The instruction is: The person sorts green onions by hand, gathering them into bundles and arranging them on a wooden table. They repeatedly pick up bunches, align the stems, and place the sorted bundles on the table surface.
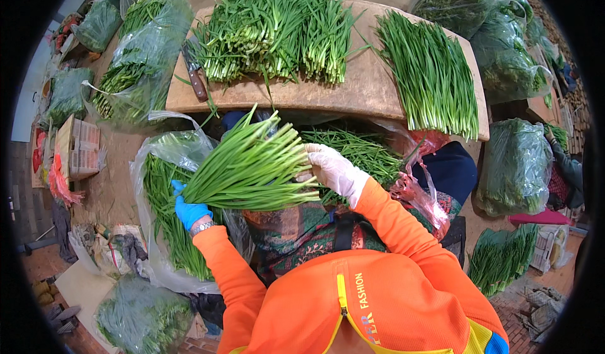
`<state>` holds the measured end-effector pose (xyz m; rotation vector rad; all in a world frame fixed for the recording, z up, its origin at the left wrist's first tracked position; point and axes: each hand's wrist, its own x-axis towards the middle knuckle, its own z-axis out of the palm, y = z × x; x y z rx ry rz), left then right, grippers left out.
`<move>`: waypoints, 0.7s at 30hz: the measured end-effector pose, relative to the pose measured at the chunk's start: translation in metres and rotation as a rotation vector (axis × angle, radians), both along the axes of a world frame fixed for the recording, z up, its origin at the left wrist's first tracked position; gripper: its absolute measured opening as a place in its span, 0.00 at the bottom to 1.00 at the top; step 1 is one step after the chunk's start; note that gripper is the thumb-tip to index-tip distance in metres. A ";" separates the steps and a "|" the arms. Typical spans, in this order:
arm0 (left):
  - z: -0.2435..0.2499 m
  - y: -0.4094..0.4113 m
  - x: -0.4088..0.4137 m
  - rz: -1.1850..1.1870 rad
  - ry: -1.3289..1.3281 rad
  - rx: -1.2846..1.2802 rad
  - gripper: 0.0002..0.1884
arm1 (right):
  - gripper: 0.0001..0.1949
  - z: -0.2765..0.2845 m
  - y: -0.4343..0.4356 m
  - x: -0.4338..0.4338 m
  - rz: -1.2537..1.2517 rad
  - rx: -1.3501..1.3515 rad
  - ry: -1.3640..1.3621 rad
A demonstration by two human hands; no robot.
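Note:
A loose, fanned bunch of garlic chives (250, 165) lies across my hands above my lap, pale stem ends to the right. My left hand (191, 210), in a blue glove, grips its leafy end. My right hand (335, 169), in a thin whitish glove, has its fingers on the cut stem ends; the fingertips are partly hidden. Below my left hand, an opened clear plastic bag (142, 174) holds more chives (170, 231). Beyond my right hand, loose chives (359, 155) lie in a pinkish plastic bag (416, 188) by my knees.
A wooden board (373, 79) stands ahead, bearing a heap of chives (274, 32), a neat row of chives (430, 75) and a wooden-handled knife (196, 77) at its left. Filled plastic bags (515, 165) stand around. At far right, a person's sleeve (567, 169) shows.

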<state>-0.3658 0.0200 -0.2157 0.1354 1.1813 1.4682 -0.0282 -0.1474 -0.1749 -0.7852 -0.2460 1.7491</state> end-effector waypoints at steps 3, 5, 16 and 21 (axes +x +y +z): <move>-0.008 -0.003 -0.013 -0.051 -0.053 0.016 0.17 | 0.13 0.005 -0.009 -0.001 -0.038 0.065 -0.015; -0.016 -0.002 -0.023 -0.119 -0.071 0.000 0.16 | 0.09 0.010 -0.009 0.000 -0.038 0.074 0.035; -0.038 -0.002 -0.019 -0.099 -0.066 -0.118 0.20 | 0.21 -0.001 0.011 0.008 0.092 -0.148 0.022; -0.032 -0.006 -0.015 -0.083 0.010 -0.097 0.20 | 0.13 0.006 0.018 0.015 0.061 -0.007 -0.070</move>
